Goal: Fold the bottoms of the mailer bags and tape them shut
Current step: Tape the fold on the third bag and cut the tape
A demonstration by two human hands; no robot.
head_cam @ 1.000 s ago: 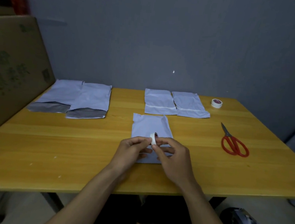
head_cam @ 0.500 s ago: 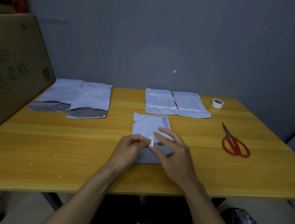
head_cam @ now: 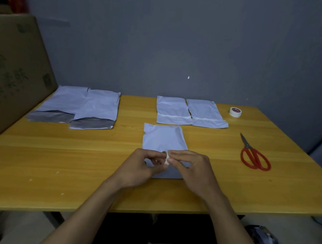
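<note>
Bag at hand: the pale bluish plastic mailer bag [head_cam: 162, 139] lies flat on the yellow wooden table [head_cam: 57, 161] right in front of you, its near end under your hands.
Your left hand [head_cam: 143, 168]: fingers curled, pinching a small white roll of tape [head_cam: 165, 157] just above that bag.
Your right hand [head_cam: 195, 168]: thumb and forefinger meet on the same roll.
Bags, counted: five. The one before you, two taped bags [head_cam: 173, 111] at the back centre with a white strip across each, and two grey-ended bags [head_cam: 99, 109] at the back left.
Tape rolls, counted: two. Yours, plus a larger white roll [head_cam: 235, 112] at the far right.
Around: red-handled scissors [head_cam: 253, 156] to your right, and a brown cardboard box [head_cam: 12, 67] leaning at the left.
In the way: your hands hide the bag's near edge.
</note>
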